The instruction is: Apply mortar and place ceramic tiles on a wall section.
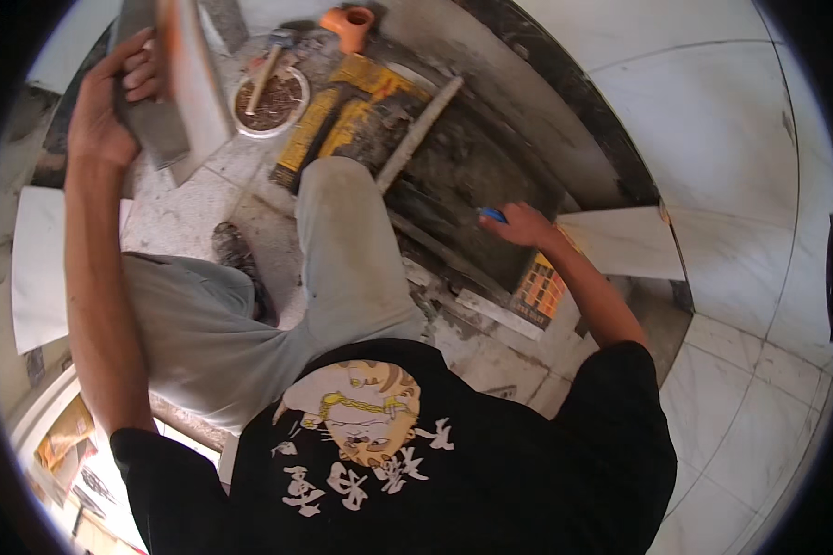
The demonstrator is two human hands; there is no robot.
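Raised at the upper left, my left hand [106, 116] has its fingers curled round the edge of a long tile strip [199, 97], pale on one side and grey on the other. My right hand [525, 225] is closed on a small blue object [492, 215], mostly hidden by the fingers, so its kind does not show. Below that hand lies a dark, dirty sheet [463, 176]. A greyish stick [419, 134] rests across its left side. Close to my right forearm is a printed orange and black carton [540, 289].
Beyond my knee, a black hammer [329, 120] lies on yellow packaging [379, 76]. A white tub [298, 109] with brown contents carries a wooden-handled hammer [267, 79]. An orange pipe fitting [347, 30] stands behind. A white tile [39, 264] leans at left; tiled wall [713, 120] bounds the right.
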